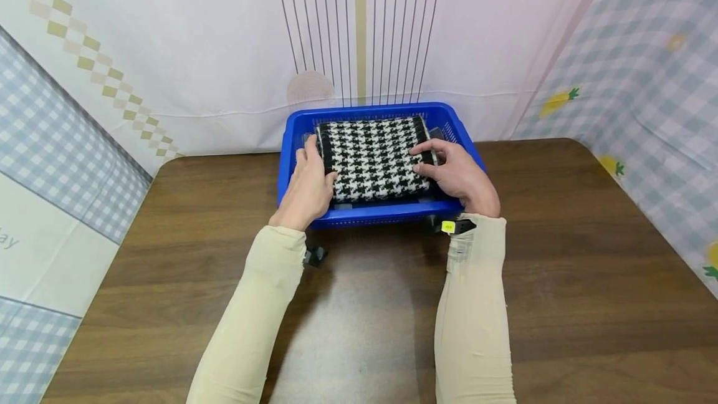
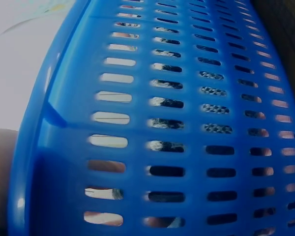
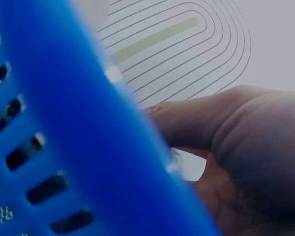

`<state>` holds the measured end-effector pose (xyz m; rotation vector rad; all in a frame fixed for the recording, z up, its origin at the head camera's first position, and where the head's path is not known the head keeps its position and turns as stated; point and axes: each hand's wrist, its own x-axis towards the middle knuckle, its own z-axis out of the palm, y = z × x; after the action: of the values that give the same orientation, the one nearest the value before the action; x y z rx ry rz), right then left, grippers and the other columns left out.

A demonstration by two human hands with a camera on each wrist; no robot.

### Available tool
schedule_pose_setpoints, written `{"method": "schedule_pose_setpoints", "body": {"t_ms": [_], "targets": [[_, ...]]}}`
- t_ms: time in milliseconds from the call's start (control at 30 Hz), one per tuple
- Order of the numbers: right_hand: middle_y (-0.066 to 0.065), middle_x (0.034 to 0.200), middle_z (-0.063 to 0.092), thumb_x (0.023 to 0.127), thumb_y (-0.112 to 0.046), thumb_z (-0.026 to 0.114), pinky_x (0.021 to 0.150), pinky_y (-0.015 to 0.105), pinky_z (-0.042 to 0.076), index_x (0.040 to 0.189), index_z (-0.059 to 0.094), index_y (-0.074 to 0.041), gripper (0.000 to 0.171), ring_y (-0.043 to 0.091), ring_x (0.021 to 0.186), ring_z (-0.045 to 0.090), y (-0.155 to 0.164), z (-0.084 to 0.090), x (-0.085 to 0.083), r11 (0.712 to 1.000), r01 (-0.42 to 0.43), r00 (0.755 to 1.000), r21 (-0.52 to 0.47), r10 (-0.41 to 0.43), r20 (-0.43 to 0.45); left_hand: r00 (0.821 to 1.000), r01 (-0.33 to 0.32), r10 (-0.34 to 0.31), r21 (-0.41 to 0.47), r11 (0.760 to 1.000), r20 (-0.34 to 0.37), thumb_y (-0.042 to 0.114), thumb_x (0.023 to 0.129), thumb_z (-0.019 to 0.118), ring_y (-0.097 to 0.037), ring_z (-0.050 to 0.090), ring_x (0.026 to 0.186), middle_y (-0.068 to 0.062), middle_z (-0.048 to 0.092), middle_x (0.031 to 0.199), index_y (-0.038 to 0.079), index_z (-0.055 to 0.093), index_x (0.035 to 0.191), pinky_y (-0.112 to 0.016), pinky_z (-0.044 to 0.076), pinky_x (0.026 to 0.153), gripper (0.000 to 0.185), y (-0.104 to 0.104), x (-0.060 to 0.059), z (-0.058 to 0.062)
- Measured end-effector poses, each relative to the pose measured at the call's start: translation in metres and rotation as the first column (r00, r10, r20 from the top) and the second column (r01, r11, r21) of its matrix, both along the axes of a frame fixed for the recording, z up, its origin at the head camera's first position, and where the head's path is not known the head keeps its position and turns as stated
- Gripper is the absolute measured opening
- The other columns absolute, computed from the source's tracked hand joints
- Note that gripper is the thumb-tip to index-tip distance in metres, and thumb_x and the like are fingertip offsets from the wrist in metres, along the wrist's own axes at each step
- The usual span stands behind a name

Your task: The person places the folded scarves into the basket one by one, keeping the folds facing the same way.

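A folded black-and-white houndstooth cloth (image 1: 376,158) with a black edge band lies within the blue plastic basket (image 1: 387,209). My left hand (image 1: 305,182) grips the cloth's left edge, its thumb over the top and its fingers along the side. At the right edge, my right hand (image 1: 457,170) holds the cloth with thumb and index tips on its top. The right hand's other fingers are hidden. In the left wrist view, the basket's slotted wall (image 2: 137,108) shows patterned cloth through its slots. The blurred basket rim (image 3: 118,128) covers part of my right hand (image 3: 226,128).
The basket stands at the back of a brown wooden table (image 1: 561,279), close to a white curtain (image 1: 213,36) with line arches. Checked fabric (image 1: 645,48) hangs on the right side. A small dark thing (image 1: 437,134) shows beside the cloth inside the basket.
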<state>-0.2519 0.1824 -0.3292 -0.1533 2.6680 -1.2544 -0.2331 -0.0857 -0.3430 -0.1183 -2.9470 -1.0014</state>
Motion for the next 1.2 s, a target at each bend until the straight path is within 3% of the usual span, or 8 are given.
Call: {"method": "schedule_pose_setpoints", "body": {"t_ms": [100, 200, 267, 500, 733, 933, 1100, 1200], "targets": [[0.015, 0.156, 0.040, 0.103, -0.025, 0.061, 0.092, 0.041, 0.039, 0.138, 0.062, -0.019, 0.035, 0.030, 0.118, 0.043, -0.001, 0.001, 0.001, 0.999, 0.011, 0.999, 0.033, -0.013, 0.049, 0.998, 0.045, -0.047, -0.037, 0.998, -0.045, 0.013, 0.106, 0.052, -0.040, 0.052, 0.134, -0.021, 0.022, 0.165, 0.008, 0.026, 0.161, -0.049, 0.048, 0.107, 0.061, -0.001, 0.000, 0.000], [0.017, 0.154, 0.043, 0.104, -0.027, 0.058, 0.087, 0.040, 0.039, 0.138, 0.063, -0.019, 0.035, 0.030, 0.114, 0.045, -0.004, 0.004, 0.002, 0.996, 0.033, 0.994, 0.078, -0.041, 0.098, 0.988, 0.133, -0.139, -0.087, 0.987, -0.071, 0.008, 0.105, 0.053, -0.033, 0.028, 0.155, -0.014, 0.016, 0.171, 0.007, 0.042, 0.156, -0.048, 0.034, 0.122, 0.052, -0.002, -0.002, 0.000], [0.017, 0.154, 0.044, 0.105, -0.027, 0.056, 0.086, 0.039, 0.040, 0.137, 0.064, -0.017, 0.034, 0.030, 0.114, 0.047, -0.005, 0.006, 0.002, 0.993, 0.056, 0.991, 0.102, -0.068, 0.113, 0.979, 0.186, -0.194, -0.116, 0.976, -0.063, 0.006, 0.105, 0.052, -0.028, 0.013, 0.160, -0.010, 0.014, 0.172, 0.007, 0.045, 0.154, -0.049, 0.026, 0.126, 0.050, -0.003, -0.003, 0.000], [0.017, 0.154, 0.049, 0.104, -0.022, 0.058, 0.073, 0.038, 0.042, 0.127, 0.071, -0.012, 0.029, 0.032, 0.109, 0.054, -0.012, 0.010, -0.001, 0.981, 0.152, 0.987, 0.118, -0.156, 0.028, 0.977, 0.213, -0.210, -0.165, 0.963, 0.037, 0.020, 0.109, 0.048, -0.025, 0.015, 0.159, -0.006, 0.018, 0.171, 0.010, 0.037, 0.158, -0.052, 0.022, 0.127, 0.052, -0.004, -0.003, 0.001], [0.018, 0.137, 0.062, 0.103, -0.024, 0.060, 0.088, 0.041, 0.047, 0.127, 0.069, -0.009, 0.030, 0.030, 0.114, 0.057, -0.010, 0.006, -0.004, 0.982, 0.141, 0.985, 0.127, -0.153, 0.085, 0.967, 0.239, -0.211, -0.222, 0.945, 0.140, 0.037, 0.111, 0.038, -0.027, 0.008, 0.160, -0.010, 0.010, 0.172, 0.007, 0.025, 0.161, -0.049, 0.017, 0.129, 0.059, -0.006, 0.000, 0.003], [0.016, 0.128, 0.065, 0.102, -0.027, 0.059, 0.084, 0.039, 0.046, 0.119, 0.072, -0.008, 0.028, 0.029, 0.104, 0.055, -0.011, 0.004, -0.005, 0.974, 0.157, 0.985, 0.163, -0.167, 0.051, 0.949, 0.284, -0.234, -0.254, 0.925, 0.211, 0.041, 0.112, 0.025, -0.030, 0.002, 0.160, -0.017, 0.000, 0.171, 0.000, 0.014, 0.161, -0.045, 0.012, 0.130, 0.065, -0.006, 0.003, 0.006], [0.016, 0.123, 0.067, 0.105, -0.027, 0.056, 0.082, 0.039, 0.050, 0.128, 0.067, -0.009, 0.031, 0.030, 0.104, 0.064, -0.012, 0.004, -0.005, 0.989, 0.142, 0.989, 0.038, -0.139, -0.056, 0.938, 0.313, -0.256, -0.248, 0.917, 0.235, 0.042, 0.112, 0.022, -0.033, -0.006, 0.159, -0.020, -0.007, 0.170, -0.004, 0.006, 0.161, -0.048, 0.006, 0.131, 0.068, 0.000, 0.009, 0.010], [0.016, 0.126, 0.066, 0.106, -0.027, 0.054, 0.085, 0.040, 0.050, 0.136, 0.061, -0.009, 0.036, 0.031, 0.108, 0.066, -0.015, 0.002, -0.007, 0.996, 0.088, 0.994, -0.028, -0.089, -0.067, 0.928, 0.349, -0.300, -0.236, 0.907, 0.220, 0.042, 0.112, 0.022, -0.032, -0.009, 0.159, -0.019, -0.007, 0.171, -0.002, 0.008, 0.161, -0.049, 0.004, 0.130, 0.068, 0.004, 0.010, 0.012]]}}
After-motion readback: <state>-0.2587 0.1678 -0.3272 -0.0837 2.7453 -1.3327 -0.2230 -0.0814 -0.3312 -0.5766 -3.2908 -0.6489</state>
